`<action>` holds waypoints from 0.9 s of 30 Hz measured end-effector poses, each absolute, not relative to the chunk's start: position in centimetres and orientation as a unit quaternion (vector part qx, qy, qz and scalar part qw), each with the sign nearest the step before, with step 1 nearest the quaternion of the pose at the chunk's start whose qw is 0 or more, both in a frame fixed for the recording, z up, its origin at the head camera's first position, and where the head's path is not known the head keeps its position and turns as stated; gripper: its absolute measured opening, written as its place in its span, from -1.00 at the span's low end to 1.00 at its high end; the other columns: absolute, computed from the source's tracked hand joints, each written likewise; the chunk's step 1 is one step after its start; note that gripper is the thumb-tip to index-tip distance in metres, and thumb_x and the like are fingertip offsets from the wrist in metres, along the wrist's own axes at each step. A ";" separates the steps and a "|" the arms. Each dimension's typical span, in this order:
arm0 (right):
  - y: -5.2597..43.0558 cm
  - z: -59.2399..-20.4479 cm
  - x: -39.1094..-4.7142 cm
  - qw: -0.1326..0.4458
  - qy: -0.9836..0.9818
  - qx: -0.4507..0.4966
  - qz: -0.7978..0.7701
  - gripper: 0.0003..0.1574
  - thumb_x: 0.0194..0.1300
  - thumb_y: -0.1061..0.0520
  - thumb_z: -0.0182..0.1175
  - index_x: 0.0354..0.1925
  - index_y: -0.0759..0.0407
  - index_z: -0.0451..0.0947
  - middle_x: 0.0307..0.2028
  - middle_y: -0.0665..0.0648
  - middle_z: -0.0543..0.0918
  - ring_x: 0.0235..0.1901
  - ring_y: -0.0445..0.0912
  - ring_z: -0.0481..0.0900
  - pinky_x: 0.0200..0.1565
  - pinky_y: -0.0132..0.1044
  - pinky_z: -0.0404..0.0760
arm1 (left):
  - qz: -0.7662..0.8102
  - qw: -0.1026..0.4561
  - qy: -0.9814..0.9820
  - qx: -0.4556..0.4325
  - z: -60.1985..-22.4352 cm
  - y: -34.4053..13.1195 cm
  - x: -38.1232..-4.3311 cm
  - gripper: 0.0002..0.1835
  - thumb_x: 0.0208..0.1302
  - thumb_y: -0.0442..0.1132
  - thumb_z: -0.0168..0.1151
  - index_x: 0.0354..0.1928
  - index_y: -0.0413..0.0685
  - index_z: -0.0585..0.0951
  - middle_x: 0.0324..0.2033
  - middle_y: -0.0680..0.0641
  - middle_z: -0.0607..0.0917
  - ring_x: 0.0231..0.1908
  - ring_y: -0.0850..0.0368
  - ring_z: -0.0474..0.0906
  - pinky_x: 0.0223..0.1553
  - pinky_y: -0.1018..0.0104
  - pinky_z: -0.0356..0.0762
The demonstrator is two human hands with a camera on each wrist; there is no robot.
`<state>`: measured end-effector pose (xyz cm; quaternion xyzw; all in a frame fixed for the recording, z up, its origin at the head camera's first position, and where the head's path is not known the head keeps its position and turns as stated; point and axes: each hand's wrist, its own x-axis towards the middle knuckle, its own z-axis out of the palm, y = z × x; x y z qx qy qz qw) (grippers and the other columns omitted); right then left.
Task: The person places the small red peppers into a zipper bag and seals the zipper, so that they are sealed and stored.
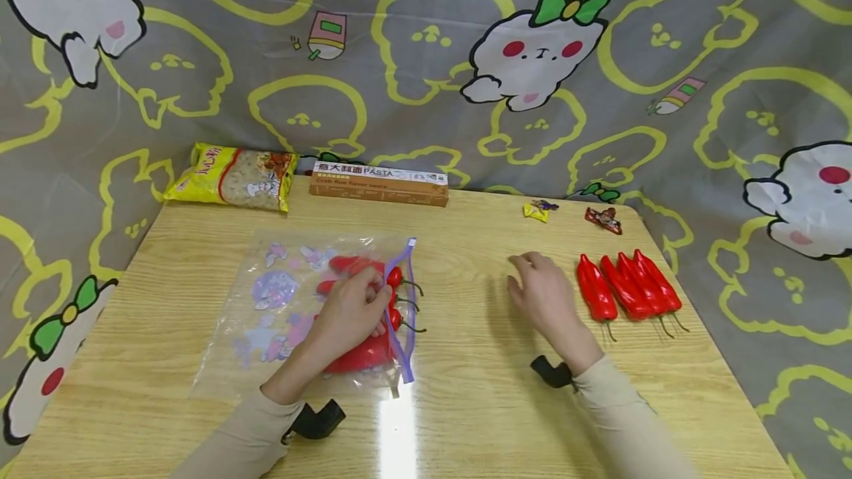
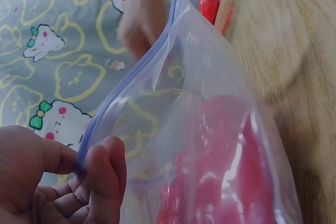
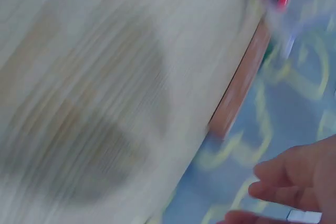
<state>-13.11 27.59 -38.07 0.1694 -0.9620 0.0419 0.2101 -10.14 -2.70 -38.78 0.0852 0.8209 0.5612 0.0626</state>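
A clear zip bag point(image 1: 233, 331) with a purple zip edge lies at the left of the table, red peppers point(image 1: 362, 357) inside and several green stems poking past the opening. My left hand point(image 1: 349, 309) pinches the bag's edge between thumb and fingers; the left wrist view shows the purple zip edge point(image 2: 123, 82) held up there. My right hand point(image 1: 542, 294) hovers with loosely bent fingers between the bag and a row of red peppers point(image 1: 597, 290) on the right. Nothing sits in it, as the right wrist view, blurred, also shows around the fingers point(image 3: 286, 169).
Along the back edge stand a yellow snack bag point(image 1: 229, 176) and a brown pasta box point(image 1: 379, 185). Small wrapped candies lie at the back right, one yellow and purple point(image 1: 538, 211), another brown point(image 1: 603, 220). A patterned cloth point(image 1: 426, 43) hangs behind the table.
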 end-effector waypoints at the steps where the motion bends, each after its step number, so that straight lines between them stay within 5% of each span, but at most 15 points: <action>1: 29.2 -38.1 -12.9 0.205 -0.968 0.139 0.034 -0.63 0.05 0.22 0.22 -0.11 0.30 0.55 -0.26 0.31 0.57 -0.35 0.19 0.54 -0.42 0.03 0.51 | 0.562 0.064 0.820 0.082 -38.8 -2.7 -10.1 -0.89 0.29 -0.23 0.07 -0.39 -0.07 0.45 -0.79 -0.01 0.51 -0.77 0.16 0.53 -0.69 0.30 0.51; 7: 36.2 -38.0 -11.5 0.136 -0.991 -0.019 -0.006 -0.57 0.09 0.16 0.12 -0.10 0.42 0.42 -0.36 0.49 0.43 -0.45 0.35 0.43 -0.61 0.13 0.39 | 0.570 0.073 0.815 0.075 -38.8 -2.6 -10.2 -0.89 0.29 -0.23 0.06 -0.38 -0.09 0.44 -0.77 -0.03 0.54 -0.74 0.17 0.54 -0.65 0.29 0.53; 13: 38.3 -38.4 -11.0 0.031 -0.996 -0.076 -0.022 -0.57 0.16 0.05 0.05 -0.20 0.44 0.36 -0.41 0.52 0.37 -0.45 0.39 0.42 -0.63 0.11 0.38 | 0.571 0.076 0.814 0.074 -39.0 -2.6 -10.3 -0.89 0.30 -0.24 0.05 -0.38 -0.09 0.45 -0.75 -0.03 0.55 -0.74 0.16 0.55 -0.66 0.29 0.53; 27: 39.0 -38.9 -11.1 0.009 -0.997 -0.081 -0.009 -0.64 0.13 0.12 0.09 -0.27 0.41 0.29 -0.61 0.41 0.45 -0.65 0.29 0.43 -0.71 0.03 0.35 | 0.564 0.067 0.818 0.086 -38.9 -2.8 -10.2 -0.89 0.30 -0.23 0.04 -0.38 -0.08 0.44 -0.76 -0.03 0.54 -0.75 0.16 0.54 -0.68 0.30 0.52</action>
